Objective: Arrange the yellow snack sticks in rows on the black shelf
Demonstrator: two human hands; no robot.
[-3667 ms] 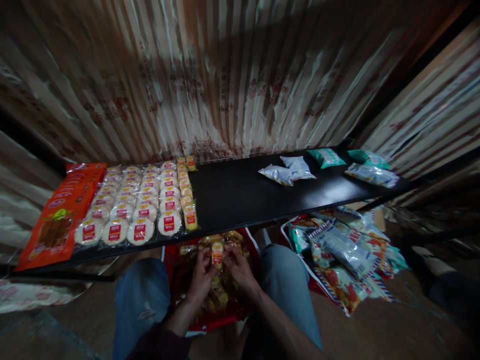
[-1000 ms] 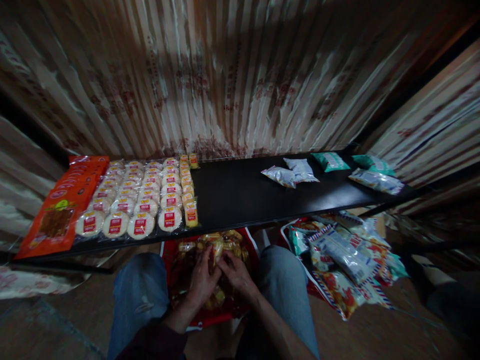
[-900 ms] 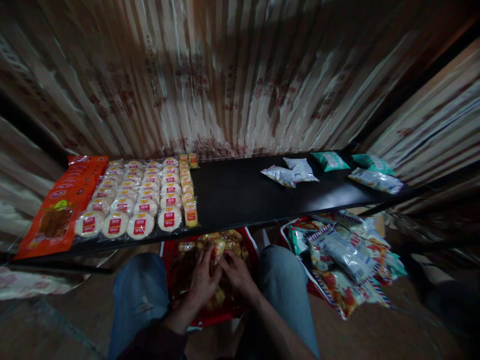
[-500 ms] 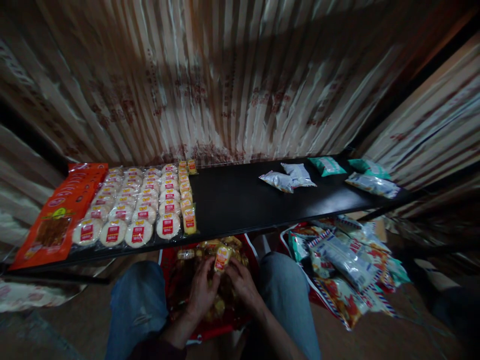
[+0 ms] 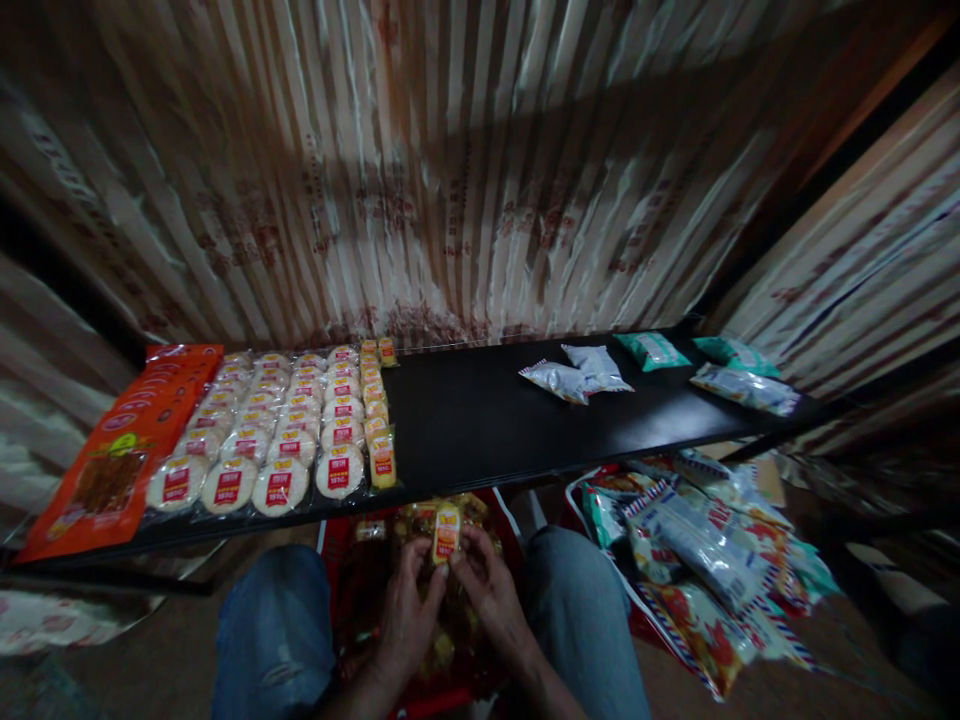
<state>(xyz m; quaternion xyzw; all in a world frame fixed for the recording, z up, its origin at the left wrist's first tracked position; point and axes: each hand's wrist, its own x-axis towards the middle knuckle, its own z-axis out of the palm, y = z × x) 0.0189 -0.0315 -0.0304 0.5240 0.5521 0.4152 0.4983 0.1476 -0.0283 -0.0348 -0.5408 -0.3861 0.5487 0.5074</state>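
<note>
One yellow packet (image 5: 446,533) held label up, below the front edge of the black shelf (image 5: 465,420)

Both hands are clamped on the same small packet. The left hand (image 5: 412,605) pinches its left side between thumb and fingers; the right hand (image 5: 495,600) does likewise at the right side, so the thumbs come close together at the lower end. Held by its sides, the packet shows its red and orange label face up, probably so that it can be read and its wrapper straightened. It is above a red basket (image 5: 442,695) of similar packets, between the knees, an arrangement that seems to keep the supply within short reach.

On the shelf, a row of yellow packets (image 5: 375,410) runs from the rear edge to the front edge, overlapping, with the labels showing; the overlap likely saves depth. Touching or just beside it, towards the left end, four columns of round white packs (image 5: 296,430) lie lapped in the same way. Orange pouches (image 5: 120,440) fill the left end, the foremost reaching the front-left corner.

Towards the right end lie silver bags (image 5: 555,380) and green bags (image 5: 652,350), loosely scattered, with no clear order. Below the front edge there, a second basket (image 5: 637,605) is heaped with larger bags (image 5: 705,560).
</note>
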